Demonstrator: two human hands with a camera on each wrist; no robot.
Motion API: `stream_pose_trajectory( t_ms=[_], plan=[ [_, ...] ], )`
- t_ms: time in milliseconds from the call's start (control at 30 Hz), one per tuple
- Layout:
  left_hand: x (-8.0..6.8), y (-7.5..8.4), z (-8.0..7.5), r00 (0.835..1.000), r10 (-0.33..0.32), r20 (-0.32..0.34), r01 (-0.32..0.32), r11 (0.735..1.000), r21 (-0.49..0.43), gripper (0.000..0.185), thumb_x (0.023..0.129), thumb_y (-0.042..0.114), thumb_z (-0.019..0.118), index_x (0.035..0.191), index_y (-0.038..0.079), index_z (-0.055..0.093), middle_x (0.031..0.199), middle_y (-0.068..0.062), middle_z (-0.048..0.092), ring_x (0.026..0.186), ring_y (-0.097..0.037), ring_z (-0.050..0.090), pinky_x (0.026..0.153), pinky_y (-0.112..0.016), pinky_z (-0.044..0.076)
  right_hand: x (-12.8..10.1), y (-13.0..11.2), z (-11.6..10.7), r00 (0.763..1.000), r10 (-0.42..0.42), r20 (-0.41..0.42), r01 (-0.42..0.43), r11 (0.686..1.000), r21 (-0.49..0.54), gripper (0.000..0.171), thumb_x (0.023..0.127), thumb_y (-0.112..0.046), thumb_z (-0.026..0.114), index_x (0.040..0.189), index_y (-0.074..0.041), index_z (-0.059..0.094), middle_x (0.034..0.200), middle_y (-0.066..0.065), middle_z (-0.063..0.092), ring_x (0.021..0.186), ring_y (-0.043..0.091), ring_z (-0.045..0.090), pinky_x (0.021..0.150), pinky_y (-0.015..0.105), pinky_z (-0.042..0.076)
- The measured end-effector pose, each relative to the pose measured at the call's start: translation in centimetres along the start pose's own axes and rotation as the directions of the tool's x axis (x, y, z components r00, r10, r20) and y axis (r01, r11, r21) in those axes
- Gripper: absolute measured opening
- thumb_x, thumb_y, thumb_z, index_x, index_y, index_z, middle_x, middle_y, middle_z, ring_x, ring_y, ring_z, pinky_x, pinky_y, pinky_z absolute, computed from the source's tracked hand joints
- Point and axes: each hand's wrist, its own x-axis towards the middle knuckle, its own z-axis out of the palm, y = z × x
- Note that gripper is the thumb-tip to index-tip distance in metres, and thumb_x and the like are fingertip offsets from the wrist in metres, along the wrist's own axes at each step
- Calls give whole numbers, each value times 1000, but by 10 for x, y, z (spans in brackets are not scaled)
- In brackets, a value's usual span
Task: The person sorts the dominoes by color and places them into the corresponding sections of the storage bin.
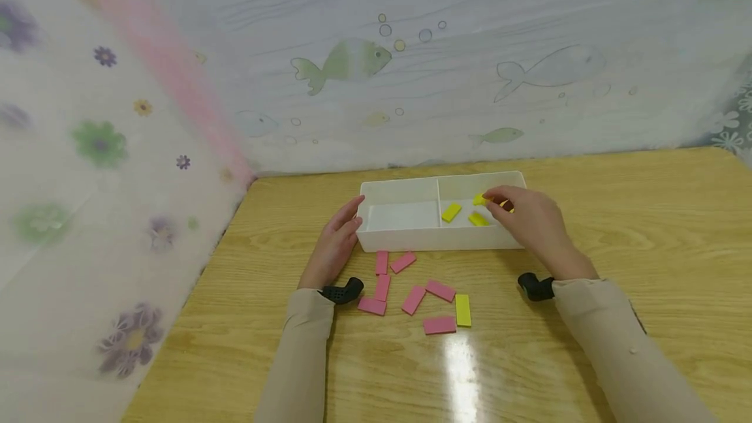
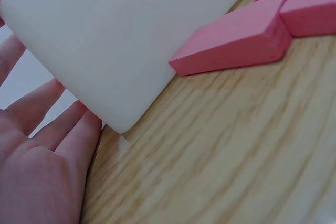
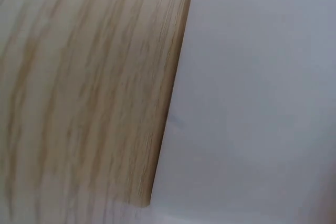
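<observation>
My right hand (image 1: 531, 220) pinched a yellow block (image 1: 480, 200) over the tray (image 1: 411, 240); my left hand (image 1: 333, 243), fingers straight, touched its left edge.

The table (image 1: 617, 227) is glossy varnished wood with clear grain. The tray (image 1: 411, 240) looks like smooth matt white plastic. The pink blocks (image 2: 236, 40) look matt and slightly soft, like foam.
</observation>
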Motion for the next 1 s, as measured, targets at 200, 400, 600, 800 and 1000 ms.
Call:
stream_pose_trajectory(
  t_ms=[200,400,600,800,1000],
  plan=[
    [1,-1,0,1000,8,9,-8,1000,2,42,94,12,44,136,16,39,143,3,24,133,-16,16,105,-37,19,0,-3,0,998,27,64,-22,997,-74,28,87,-24,58,112,-11,62,85,6,66,72,19,57,49,28,40],
    [2,-1,2,1000,-14,-2,14,1000,12,42,94,12,45,135,16,40,143,5,25,132,-10,15,105,-35,18,-2,-6,-2,990,66,128,-49,989,-137,36,90,-28,51,120,-11,57,88,7,66,57,16,52,40,25,31],
    [2,1,2,1000,-4,-1,4,999,34,45,94,14,45,138,13,35,143,5,24,132,-11,14,105,-36,17,-2,-9,-4,989,64,134,-43,988,-150,31,91,-27,49,114,-11,62,77,4,64,46,14,40,38,26,25],
    [2,2,2,1000,9,7,-9,1000,24,46,94,12,44,139,9,32,143,4,24,133,-14,13,105,-36,19,-1,-9,-4,992,43,121,-24,988,-151,29,90,-26,50,111,-11,63,78,5,64,50,14,45,38,26,27],
    [1,0,1,1000,8,5,-8,1000,22,44,95,11,43,138,12,35,143,4,24,133,-17,13,105,-37,19,-1,-9,-2,991,32,132,-12,989,-149,28,91,-26,50,110,-12,63,83,6,65,55,14,50,37,26,30]
  ],
)
